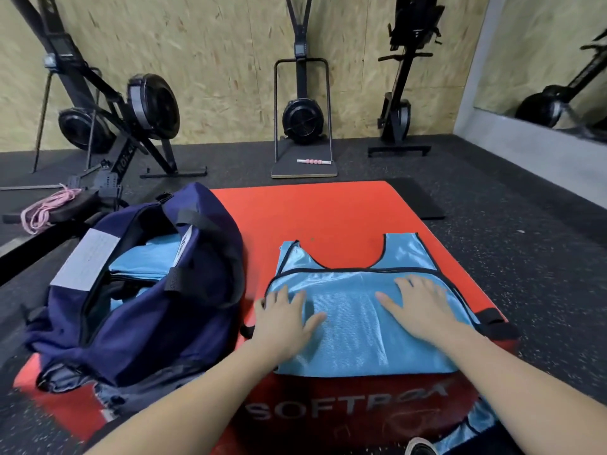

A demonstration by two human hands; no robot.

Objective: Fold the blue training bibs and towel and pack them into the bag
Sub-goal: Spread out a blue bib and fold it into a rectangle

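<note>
Bib [358, 310], blue mesh folded once, lies at the red soft box's [328, 208] near edge under both hands, left [285, 320] and right [423, 310] pressed flat, fingers spread. Bare red top lies beyond; the open navy bag [147, 290] sits just left on the dark gym floor's box.
</note>
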